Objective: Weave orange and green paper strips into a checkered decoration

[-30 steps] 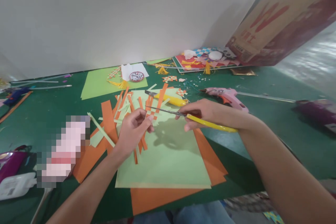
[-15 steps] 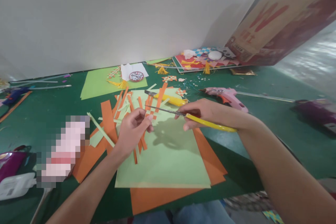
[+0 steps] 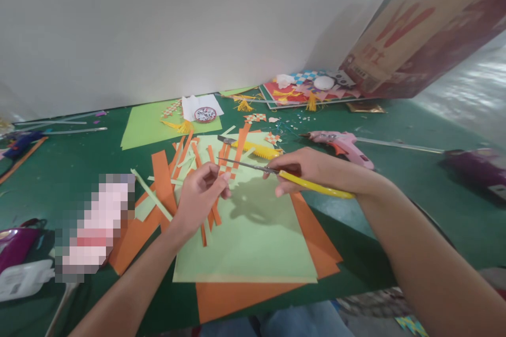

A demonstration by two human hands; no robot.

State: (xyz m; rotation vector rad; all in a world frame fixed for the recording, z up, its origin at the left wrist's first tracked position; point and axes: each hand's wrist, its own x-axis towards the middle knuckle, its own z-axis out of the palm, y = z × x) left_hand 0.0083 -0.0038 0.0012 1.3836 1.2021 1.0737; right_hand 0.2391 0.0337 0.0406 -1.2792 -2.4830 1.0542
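First, beyond and right of the pale green sheets: one brown-and-red bag, large red W-shaped mark, smaller characters blurred. Over the sheets: right hand, fingers part-curled round yellow-handled scissors; left of the sheets, white bottle, label illegible. Smallest, above the sheets: woven orange-and-green piece, pinched in left hand, thumb to fingers.

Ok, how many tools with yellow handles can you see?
2: the scissors in the right hand, and the utility knife on the pale green paper, beyond the scissors. More could be hidden under the paper.
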